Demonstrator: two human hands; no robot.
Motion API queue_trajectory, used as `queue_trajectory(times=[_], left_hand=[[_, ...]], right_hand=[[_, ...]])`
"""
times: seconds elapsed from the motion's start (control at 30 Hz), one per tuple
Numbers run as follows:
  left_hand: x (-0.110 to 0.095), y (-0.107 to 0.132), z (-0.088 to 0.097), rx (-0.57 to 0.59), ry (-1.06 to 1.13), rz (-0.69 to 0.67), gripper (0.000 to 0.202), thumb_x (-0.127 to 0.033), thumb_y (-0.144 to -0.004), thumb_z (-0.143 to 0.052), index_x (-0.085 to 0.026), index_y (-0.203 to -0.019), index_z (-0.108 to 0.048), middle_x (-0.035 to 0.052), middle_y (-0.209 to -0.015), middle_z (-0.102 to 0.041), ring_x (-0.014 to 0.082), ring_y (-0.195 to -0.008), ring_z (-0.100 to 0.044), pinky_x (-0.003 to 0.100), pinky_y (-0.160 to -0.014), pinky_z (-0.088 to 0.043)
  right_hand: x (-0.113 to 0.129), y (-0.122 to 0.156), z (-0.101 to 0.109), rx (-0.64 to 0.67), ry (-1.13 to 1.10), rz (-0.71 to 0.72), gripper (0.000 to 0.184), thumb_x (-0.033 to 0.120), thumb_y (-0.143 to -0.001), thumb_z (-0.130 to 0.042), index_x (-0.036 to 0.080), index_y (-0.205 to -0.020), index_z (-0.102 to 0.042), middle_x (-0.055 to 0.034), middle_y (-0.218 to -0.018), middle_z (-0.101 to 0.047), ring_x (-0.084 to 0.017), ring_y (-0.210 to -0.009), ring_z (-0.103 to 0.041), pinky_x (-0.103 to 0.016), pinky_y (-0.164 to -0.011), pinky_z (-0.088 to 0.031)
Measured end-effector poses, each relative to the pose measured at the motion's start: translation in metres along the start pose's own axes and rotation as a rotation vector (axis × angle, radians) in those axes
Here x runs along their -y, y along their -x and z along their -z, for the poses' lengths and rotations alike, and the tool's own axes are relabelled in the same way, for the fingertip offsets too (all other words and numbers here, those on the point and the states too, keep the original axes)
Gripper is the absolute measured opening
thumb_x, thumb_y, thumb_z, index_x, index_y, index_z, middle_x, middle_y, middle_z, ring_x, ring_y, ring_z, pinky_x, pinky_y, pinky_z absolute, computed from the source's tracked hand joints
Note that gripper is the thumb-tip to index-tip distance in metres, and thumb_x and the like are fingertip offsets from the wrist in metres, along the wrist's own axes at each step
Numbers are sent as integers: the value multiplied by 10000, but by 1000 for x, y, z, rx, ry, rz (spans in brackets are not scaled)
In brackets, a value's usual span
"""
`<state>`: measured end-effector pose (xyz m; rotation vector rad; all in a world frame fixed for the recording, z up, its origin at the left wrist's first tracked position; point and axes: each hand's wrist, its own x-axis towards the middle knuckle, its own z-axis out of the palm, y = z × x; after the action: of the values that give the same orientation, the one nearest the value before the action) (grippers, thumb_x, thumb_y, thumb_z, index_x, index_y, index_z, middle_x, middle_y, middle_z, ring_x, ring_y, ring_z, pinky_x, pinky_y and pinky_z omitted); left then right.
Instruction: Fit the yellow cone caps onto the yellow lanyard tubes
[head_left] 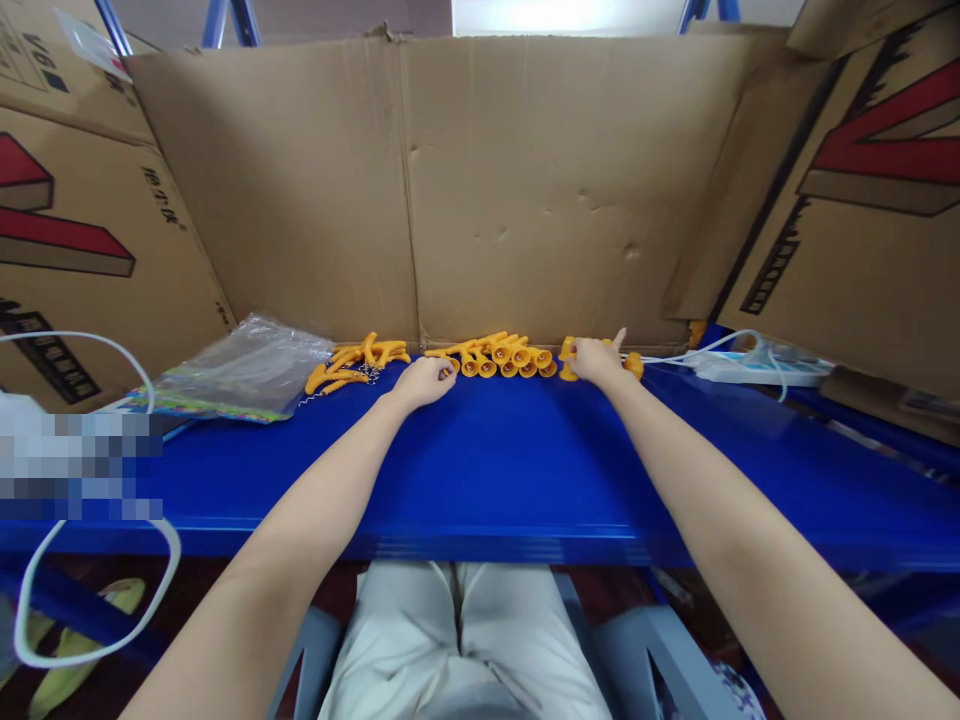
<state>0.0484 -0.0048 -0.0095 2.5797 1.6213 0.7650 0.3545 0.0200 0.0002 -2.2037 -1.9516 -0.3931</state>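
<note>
pixelated patch, right hand partly hides yellow pieces

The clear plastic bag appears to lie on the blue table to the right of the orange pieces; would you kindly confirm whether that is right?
Not quite. The head view shows the clear plastic bag on the blue table to the left of the orange pieces, out past the left hand, not to their right. The rest of the statement holds.

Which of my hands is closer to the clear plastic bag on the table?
Left. The left hand lies right of the clear plastic bag, just past the loose orange pieces. The right hand sits farther right, beyond the orange row.
</note>
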Motion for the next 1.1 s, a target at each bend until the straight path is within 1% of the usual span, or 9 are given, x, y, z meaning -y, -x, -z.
queue_trajectory(times=[0.27,0.43,0.5,0.57,0.63,0.8,0.9,1.0,1.1], left_hand=[[-9,6,5,19,-39,57,228,-222,-816,-510,-178,-880,-724,73,-908,-737,189,-825,-653,271,-728,-462],[-11,5,25,-32,-155,164,261,-268,-840,-500,-207,-953,-727,71,-949,-731,217,-882,-653,324,-805,-482],[-2,5,38,-108,-205,288,310,-244,-848,-468,-185,-1029,-712,120,-1027,-711,273,-982,-633,397,-849,-480],[13,7,49,-221,-273,496,327,-210,-831,-485,-183,-1080,-695,144,-1146,-666,306,-1099,-583,433,-902,-464],[32,12,56,-264,-321,622,346,-234,-802,-546,-165,-1114,-679,181,-1254,-598,353,-1217,-491,495,-969,-416],[79,24,45,-314,-186,888,418,-324,-703,-689,-165,-1087,-645,232,-1352,-498,437,-1336,-324,653,-1017,-291],[99,26,34,-488,6,913,296,-255,-623,-757,-184,-869,-609,193,-1248,-555,462,-1329,-291,706,-952,-309],[107,26,30,-532,138,934,308,-115,-592,-754,-158,-691,-465,171,-1164,-561,467,-1342,-246,664,-910,-364],[105,27,31,-598,184,930,386,-73,-577,-752,-163,-648,-383,156,-1123,-558,456,-1349,-241,629,-899,-390]], right_hand=[[-3,11,-15,-114,-104,6,336,256,-882,-434,151,-1165,-583,-131,-991,-699,-290,-1042,-612,-616,-1104,-86],[-5,8,-23,-78,-202,-39,347,252,-820,-487,157,-1138,-590,-146,-1094,-669,-341,-1161,-547,-686,-1084,-49],[-6,6,-25,-62,-228,-47,350,261,-802,-512,163,-1129,-589,-143,-1104,-663,-351,-1173,-536,-708,-1073,-27],[-6,5,-27,-55,-237,-47,362,266,-786,-535,162,-1130,-581,-142,-1096,-663,-353,-1170,-536,-711,-1072,-11],[-6,4,-29,-53,-239,-45,375,269,-775,-550,160,-1134,-573,-143,-1096,-662,-354,-1179,-530,-707,-1075,0],[-5,5,-29,-37,-232,-38,397,304,-783,-557,167,-1155,-551,-146,-1107,-659,-359,-1187,-526,-701,-1075,19],[-4,6,-27,-21,-244,-24,401,294,-797,-542,173,-1179,-540,-153,-1112,-665,-364,-1194,-525,-707,-1073,18],[-3,7,-26,-15,-260,-17,416,285,-804,-533,173,-1204,-532,-159,-1120,-666,-368,-1192,-529,-704,-1078,21],[-3,8,-25,-21,-262,-12,422,276,-801,-527,175,-1211,-533,-158,-1119,-667,-369,-1189,-531,-704,-1079,21]])
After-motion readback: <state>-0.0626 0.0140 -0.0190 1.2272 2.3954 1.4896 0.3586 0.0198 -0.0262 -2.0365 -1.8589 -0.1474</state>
